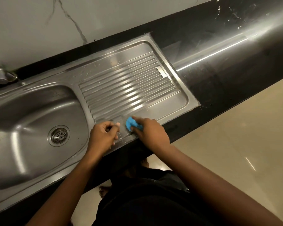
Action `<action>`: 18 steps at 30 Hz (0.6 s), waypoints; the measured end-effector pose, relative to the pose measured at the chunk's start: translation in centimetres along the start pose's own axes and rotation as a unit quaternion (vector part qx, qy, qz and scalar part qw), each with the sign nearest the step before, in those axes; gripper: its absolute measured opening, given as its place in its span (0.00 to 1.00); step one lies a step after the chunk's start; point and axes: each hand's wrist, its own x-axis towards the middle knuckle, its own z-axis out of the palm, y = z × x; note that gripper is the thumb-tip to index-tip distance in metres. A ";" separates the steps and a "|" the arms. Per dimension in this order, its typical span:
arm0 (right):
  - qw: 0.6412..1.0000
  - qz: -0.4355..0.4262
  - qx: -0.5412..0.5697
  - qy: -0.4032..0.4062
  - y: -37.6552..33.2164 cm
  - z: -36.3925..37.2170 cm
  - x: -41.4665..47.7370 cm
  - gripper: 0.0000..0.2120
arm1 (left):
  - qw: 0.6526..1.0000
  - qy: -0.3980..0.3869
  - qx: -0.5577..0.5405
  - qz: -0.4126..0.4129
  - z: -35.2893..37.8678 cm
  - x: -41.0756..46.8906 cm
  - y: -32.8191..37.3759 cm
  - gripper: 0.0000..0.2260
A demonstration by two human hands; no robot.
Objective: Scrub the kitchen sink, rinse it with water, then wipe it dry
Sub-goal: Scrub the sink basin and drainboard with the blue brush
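Observation:
A stainless steel sink (31, 111) with a round drain (59, 135) fills the left, and its ribbed drainboard (127, 85) runs off to the right. My right hand (151, 132) grips a blue scrubber (131, 123) and presses it on the drainboard's near edge, index finger stretched over the top. My left hand (103, 135) rests beside it on the steel strip between bowl and drainboard, fingers curled, holding nothing I can make out. White soap flecks dot the drainboard.
A metal tap (0, 74) stands at the far left behind the bowl. Black stone countertop (227, 51) stretches right, with white specks on it. A marbled wall rises behind. Beige floor tiles (235, 144) and my bare feet lie below the counter edge.

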 end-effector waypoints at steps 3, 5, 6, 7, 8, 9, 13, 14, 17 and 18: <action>0.999 -0.006 -0.038 0.009 2.3 -1.8 0.5 0.22 | 1.000 0.008 -0.005 -0.004 0.0 0.5 0.2 0.13; 0.997 0.051 -0.031 0.042 5.4 -5.2 1.0 0.23 | 1.000 0.012 -0.003 -0.005 -0.2 0.6 0.1 0.13; 0.994 0.084 -0.017 0.066 7.3 -7.2 1.4 0.22 | 1.000 0.012 -0.001 -0.005 -0.2 0.6 0.1 0.13; 0.989 0.113 -0.008 0.091 9.1 -9.2 2.0 0.22 | 1.000 0.013 0.001 -0.005 -0.2 0.6 0.1 0.12; 0.984 0.135 -0.009 0.113 10.4 -10.9 2.4 0.23 | 1.000 0.014 0.001 -0.006 -0.2 0.6 0.0 0.12; 0.980 0.150 -0.012 0.128 11.3 -11.8 2.9 0.24 | 1.000 0.016 0.001 -0.007 -0.2 0.6 0.0 0.12; 0.989 0.107 0.047 0.095 7.8 -8.3 3.1 0.22 | 1.000 0.026 0.000 -0.005 -0.3 0.4 0.0 0.12; 0.993 0.080 0.055 0.072 5.9 -6.4 3.0 0.22 | 1.000 0.029 -0.001 -0.005 -0.4 0.4 0.0 0.12; 1.000 -0.005 0.007 -0.004 1.0 -0.2 2.7 0.24 | 0.999 0.041 -0.001 -0.003 -0.4 0.4 0.1 0.12; 0.999 -0.035 -0.021 -0.030 -0.4 1.2 2.4 0.25 | 0.999 0.047 -0.003 -0.002 -0.6 0.4 0.1 0.12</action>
